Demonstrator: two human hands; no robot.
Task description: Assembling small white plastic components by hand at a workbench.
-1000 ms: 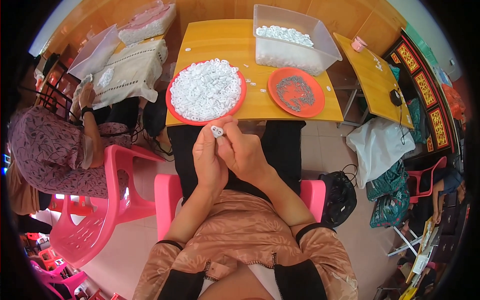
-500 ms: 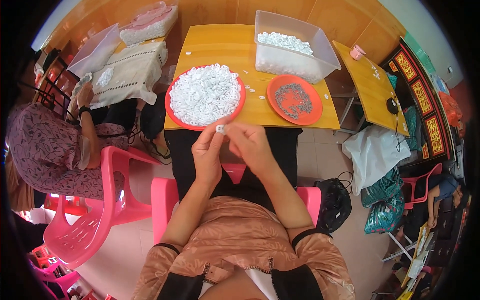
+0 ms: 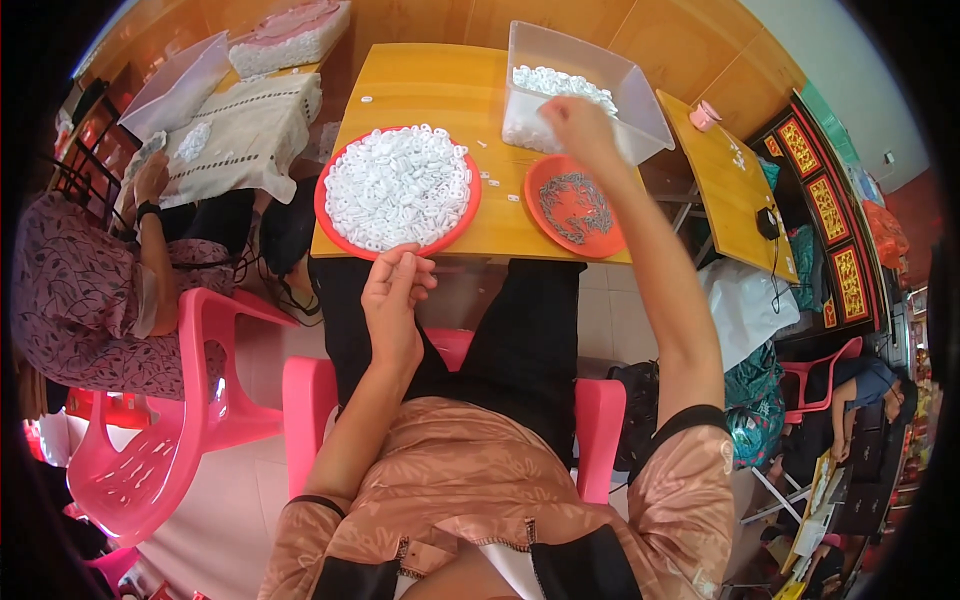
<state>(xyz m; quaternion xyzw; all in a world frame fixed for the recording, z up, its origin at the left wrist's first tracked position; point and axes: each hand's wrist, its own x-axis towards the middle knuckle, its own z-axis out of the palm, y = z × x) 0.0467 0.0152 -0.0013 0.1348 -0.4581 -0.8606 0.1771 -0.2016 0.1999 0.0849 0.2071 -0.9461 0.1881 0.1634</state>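
My left hand is at the near rim of a red plate. Its thumb and fingertips are drawn together, and whatever they hold, if anything, is hidden. Small white plastic pieces with holes are heaped on that plate. Stretched far forward, my right hand is in front of a clear plastic bin partly filled with similar white pieces. Motion blurs its fingers, so their grip cannot be made out. Below my right forearm, an orange-red plate carries small grey metal parts.
Several loose white pieces dot the yellow table. A person in a patterned top works at a cloth-covered table on the left, by a pink chair. Another yellow table stands at the right.
My hands were together over the near table edge, with a small white piece between them. They are apart now: the right has swung forward to the bin, the left has shifted slightly left and down.
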